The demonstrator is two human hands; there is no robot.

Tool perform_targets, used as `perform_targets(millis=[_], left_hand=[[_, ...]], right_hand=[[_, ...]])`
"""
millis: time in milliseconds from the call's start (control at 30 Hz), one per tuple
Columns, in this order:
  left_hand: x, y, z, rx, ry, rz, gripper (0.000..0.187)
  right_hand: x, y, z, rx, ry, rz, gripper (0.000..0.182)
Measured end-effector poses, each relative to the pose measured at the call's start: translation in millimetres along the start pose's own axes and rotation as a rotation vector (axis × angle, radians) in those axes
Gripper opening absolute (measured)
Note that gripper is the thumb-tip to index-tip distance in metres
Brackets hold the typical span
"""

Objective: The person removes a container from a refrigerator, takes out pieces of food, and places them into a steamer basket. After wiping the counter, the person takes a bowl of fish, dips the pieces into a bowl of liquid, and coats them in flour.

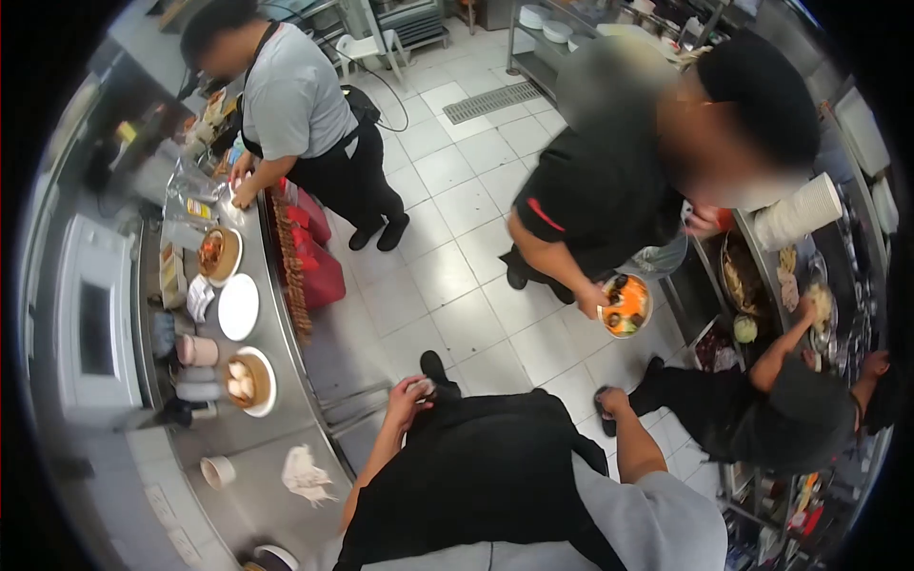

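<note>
Below, the left hand (407, 392) closed its grip around a small pale object (422, 387); at three o'clock, the right hand (609, 400) rested on the hip, its grip unclear.

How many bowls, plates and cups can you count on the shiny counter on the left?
Bowls with food: 2
Empty white plate: 1
Small white cup: 1
Dish cut off at the bottom edge: 1
Total: 5
</note>
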State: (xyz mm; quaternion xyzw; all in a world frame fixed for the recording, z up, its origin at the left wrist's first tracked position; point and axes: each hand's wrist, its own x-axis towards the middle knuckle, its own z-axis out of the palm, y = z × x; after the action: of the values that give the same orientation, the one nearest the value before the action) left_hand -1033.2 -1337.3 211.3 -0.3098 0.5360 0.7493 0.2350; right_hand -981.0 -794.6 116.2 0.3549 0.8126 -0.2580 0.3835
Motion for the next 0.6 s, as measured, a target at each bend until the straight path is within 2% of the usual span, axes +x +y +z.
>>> perform_targets(millis=[67,167,267,300,333,400,433,467,533,600], left_hand=[[44.3,36.1,-20.1,0.103,-0.104,-0.065,0.033],[97.4,116.5,-25.7,0.255,-0.176,-0.017,0.033],[142.3,192.7,-14.3,0.281,-0.246,-0.027,0.034],[154.2,215.1,-3.4,0.265,-0.264,-0.011,0.034],[166.7,232.5,5.9,0.249,-0.282,0.006,0.034],[189.0,252.7,34.9,0.285,-0.336,0.001,0.034],[198.5,259.2,52.0,0.306,-0.371,0.0,0.033],[206.6,262.3,67.1,0.326,-0.389,0.0,0.033],[219.3,265.1,101.7,0.401,-0.505,-0.058,0.034],[231.9,269.3,126.3,0.444,-0.526,-0.076,0.034]], right_hand=[[-33.1,-0.9,30.3,0.21,-0.074,0.111,0.03],[-83.7,-22.2,61.8,0.371,-0.07,0.195,0.025],[-112.0,-45.5,94.9,0.353,-0.085,0.183,0.024],[-117.2,-55.2,106.7,0.386,-0.07,0.237,0.016],[-112.8,-51.5,121.1,0.405,-0.062,0.249,0.016],[-92.2,-33.3,152.8,-0.411,0.054,-0.522,0.015],[-80.9,-37.9,167.4,-0.545,-0.011,-0.478,0.025],[-77.8,-43.3,181.7,-0.523,-0.001,-0.467,0.025],[-72.4,-52.6,208.7,-0.403,0.175,-0.604,0.026],[-56.5,-60.5,239.2,-0.2,0.015,-0.529,0.025]])
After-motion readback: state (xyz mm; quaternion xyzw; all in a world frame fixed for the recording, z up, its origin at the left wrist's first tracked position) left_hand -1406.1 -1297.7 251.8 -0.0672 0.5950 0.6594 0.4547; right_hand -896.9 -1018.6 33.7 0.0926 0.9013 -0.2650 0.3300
